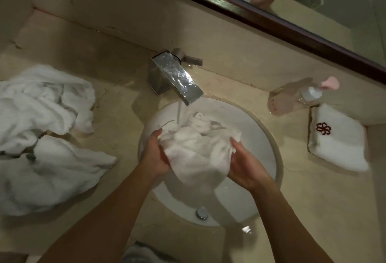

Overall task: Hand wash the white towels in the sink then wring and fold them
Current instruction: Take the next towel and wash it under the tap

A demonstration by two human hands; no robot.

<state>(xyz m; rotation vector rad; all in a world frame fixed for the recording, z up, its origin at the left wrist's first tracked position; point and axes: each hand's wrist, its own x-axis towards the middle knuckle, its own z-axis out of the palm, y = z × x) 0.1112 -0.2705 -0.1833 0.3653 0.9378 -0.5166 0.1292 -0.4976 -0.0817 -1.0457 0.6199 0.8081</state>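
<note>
In round sink (pixel 265 137): hands (pixel 155 155) (pixel 243 165) bunching limp, seemingly wet towel (pixel 198 152).

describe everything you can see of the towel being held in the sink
The towel is white, soft terry-looking cloth, bunched into a crumpled wad with folds and creases, not spread out. It sits over the round white sink, right under the running stream from the metal faucet, so it looks wet. The left hand grips its left side and the right hand grips its right side. Its lower end hangs down towards the basin.

Readable text: none.
Folded towel (pixel 338 139): dark red embroidered flower-like emblem, no letters.
Soap bottle (pixel 292 99): marks too blurred.
</note>
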